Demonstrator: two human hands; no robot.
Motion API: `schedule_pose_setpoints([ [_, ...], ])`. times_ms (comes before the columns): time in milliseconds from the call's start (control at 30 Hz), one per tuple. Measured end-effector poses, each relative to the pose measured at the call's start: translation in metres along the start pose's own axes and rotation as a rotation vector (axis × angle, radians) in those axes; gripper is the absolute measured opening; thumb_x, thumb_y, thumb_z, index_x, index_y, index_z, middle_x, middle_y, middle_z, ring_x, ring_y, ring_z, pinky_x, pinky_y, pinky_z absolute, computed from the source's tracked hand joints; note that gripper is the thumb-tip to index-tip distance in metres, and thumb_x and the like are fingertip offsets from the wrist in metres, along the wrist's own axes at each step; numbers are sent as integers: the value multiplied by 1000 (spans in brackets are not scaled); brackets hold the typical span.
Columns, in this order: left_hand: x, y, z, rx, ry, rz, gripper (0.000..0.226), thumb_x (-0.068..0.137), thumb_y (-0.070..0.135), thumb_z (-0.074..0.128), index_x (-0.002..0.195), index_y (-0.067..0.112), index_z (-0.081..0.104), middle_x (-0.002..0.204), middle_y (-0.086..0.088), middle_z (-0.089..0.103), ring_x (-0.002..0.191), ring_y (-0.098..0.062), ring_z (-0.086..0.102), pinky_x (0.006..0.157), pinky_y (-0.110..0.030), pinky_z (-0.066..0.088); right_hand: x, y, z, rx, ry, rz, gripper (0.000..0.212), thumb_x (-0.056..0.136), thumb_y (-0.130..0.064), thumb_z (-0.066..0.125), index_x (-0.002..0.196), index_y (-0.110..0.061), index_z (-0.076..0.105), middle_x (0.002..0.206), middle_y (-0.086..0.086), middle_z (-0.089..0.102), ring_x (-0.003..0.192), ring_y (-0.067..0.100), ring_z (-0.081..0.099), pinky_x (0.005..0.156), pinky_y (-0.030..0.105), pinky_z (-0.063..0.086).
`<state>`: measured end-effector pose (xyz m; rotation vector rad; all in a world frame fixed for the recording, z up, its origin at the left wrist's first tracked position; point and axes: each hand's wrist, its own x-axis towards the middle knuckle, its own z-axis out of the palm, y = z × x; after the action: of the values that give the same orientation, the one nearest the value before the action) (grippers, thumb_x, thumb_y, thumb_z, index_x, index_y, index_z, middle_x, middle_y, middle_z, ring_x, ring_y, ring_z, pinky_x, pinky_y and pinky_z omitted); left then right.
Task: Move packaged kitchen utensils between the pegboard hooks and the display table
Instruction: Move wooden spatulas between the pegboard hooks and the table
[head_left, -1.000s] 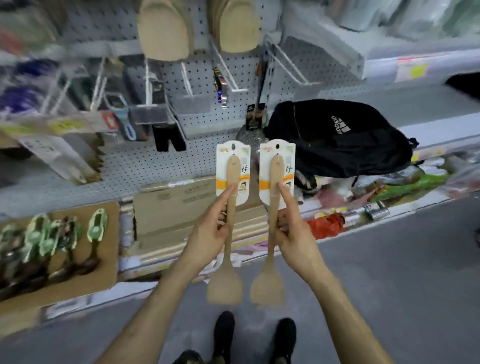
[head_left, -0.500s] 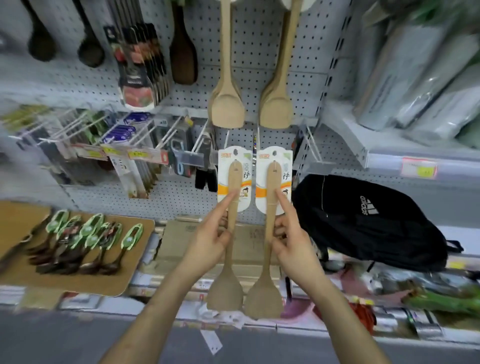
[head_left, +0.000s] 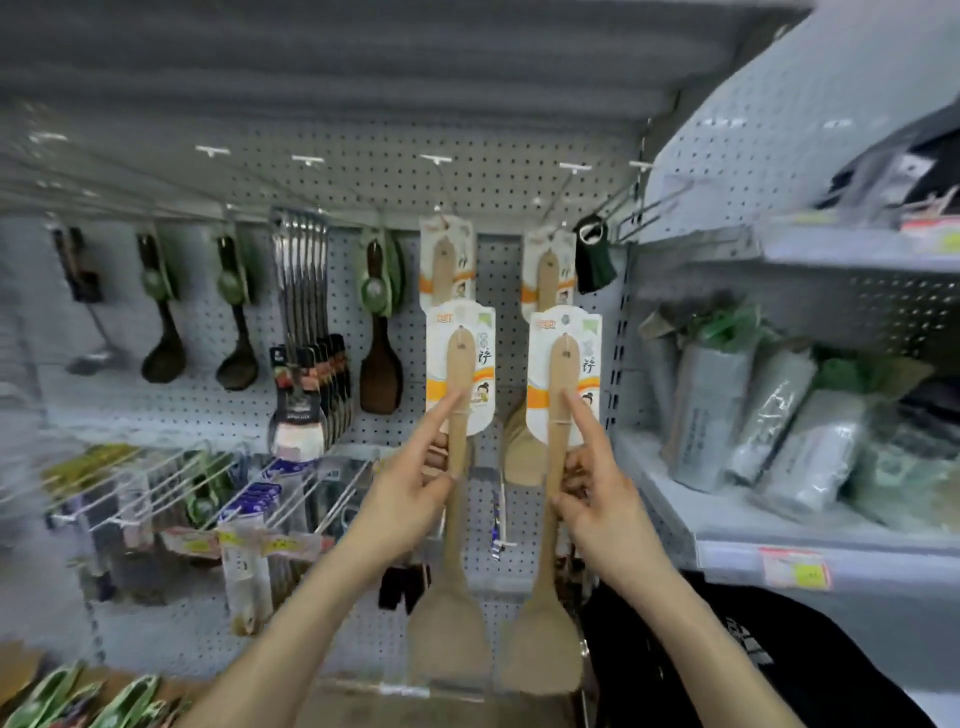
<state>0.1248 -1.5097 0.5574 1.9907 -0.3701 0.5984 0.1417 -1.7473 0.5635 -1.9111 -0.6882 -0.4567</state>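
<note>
Spatulas, 2 pkgd wooden ones, held up side by side in front of pegboard (head_left: 197, 405).
Left hand (head_left: 410, 499) grips left spatula (head_left: 460, 364) mid-handle and right hand (head_left: 605, 501) grips right spatula (head_left: 563, 374), index fingers straight along the handles. Both long axes approx vert., card ends up, blades down, narrow gap btwn. 2 more hung spatulas (head_left: 445, 260) on hooks just behind and above. Shelf edge (head_left: 727, 551) close on right; black bag (head_left: 675, 654) beside right blade.
</note>
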Motion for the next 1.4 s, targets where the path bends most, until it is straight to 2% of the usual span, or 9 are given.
schedule_pose_setpoints([
  [100,27,15,-20,-8,29,43,90,101,-8,58,157,58,33,101,27,59,94,-18,61,91,-43,56,32,-19,-10,-6,17,-29,110,98,9,60,156,-73,16,100,2,66,82,18,66,77,41,58],
  [167,45,27,-33,-4,57,66,90,101,-8,58,155,61,35,101,26,59,97,-22,62,93,-45,57,52,-32,-17,-36,38,-47,113,97,11,60,155,-75,14,101,11,66,84,27,66,80,48,60],
  [367,79,51,-65,16,43,99,87,105,-1,56,152,69,32,112,-4,60,105,-29,62,97,-48,58,91,-48,-24,-73,63,-44,115,95,12,59,153,-77,15,100,9,67,83,28,69,87,52,61],
  [533,92,51,-74,37,41,105,88,105,0,56,153,69,30,109,-1,58,99,-23,63,92,-33,59,105,-43,-21,-65,67,-6,116,91,16,53,153,-76,19,95,8,68,77,24,68,80,51,63],
  [767,99,37,-75,31,6,64,94,103,-5,55,149,74,30,113,-8,55,100,-37,61,94,-45,59,114,-29,-17,-68,79,39,117,88,16,50,150,-78,22,96,18,65,71,22,59,78,56,61],
  [967,103,30,-74,16,25,75,94,103,-5,54,150,73,30,113,-5,54,100,-35,60,93,-43,58,123,-21,-14,-36,86,26,115,88,17,47,149,-78,26,97,14,65,72,21,59,79,54,60],
  [1133,107,20,-72,-10,53,76,92,104,-3,56,151,72,30,112,-3,53,100,-31,61,95,-39,58,131,-12,-9,-36,73,38,113,88,16,46,150,-76,27,98,14,66,81,35,65,77,51,62],
  [1267,116,14,-69,-20,64,60,89,103,-3,57,154,66,32,110,1,54,98,-30,62,94,-37,58,137,-9,-4,-16,87,29,110,88,16,46,155,-69,27,91,6,65,74,17,63,76,41,62],
  [1400,133,8,-65,1,59,52,88,103,-4,56,156,63,32,109,2,55,97,-29,63,94,-36,58,148,-8,-1,-13,70,47,109,90,15,50,159,-66,24,92,8,66,72,14,63,78,40,63],
])
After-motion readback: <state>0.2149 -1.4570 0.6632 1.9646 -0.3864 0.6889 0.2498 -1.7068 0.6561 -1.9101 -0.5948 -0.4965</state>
